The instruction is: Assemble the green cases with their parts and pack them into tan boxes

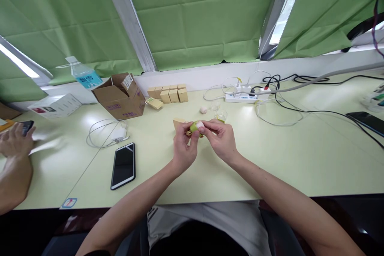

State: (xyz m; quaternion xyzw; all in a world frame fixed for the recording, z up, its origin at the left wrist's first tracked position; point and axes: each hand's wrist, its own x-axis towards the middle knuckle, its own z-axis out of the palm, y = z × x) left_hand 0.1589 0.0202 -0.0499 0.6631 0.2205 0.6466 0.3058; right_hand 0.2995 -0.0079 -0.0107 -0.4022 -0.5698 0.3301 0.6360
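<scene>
Above the middle of the table, a small green and white rounded object point(196, 126) is pinched between both hands; its exact kind I cannot make out. My left hand point(185, 144) grips the green side, where a small brownish loop shows. The white end is between the fingertips of my right hand point(221, 138). Just beyond the fingers lie a small pinkish-white round piece point(203, 110) and a clear plastic piece point(221, 115) with some green at its base. A small tan carton point(178, 121) stands partly hidden behind my left fingers.
Several small tan boxes point(171, 93) line the back beside an open cardboard box point(121, 98). A phone point(123, 166) and a white charger point(119, 133) lie to the left. Cables run from a power strip point(241, 98). Another person's hand point(16, 140) is far left.
</scene>
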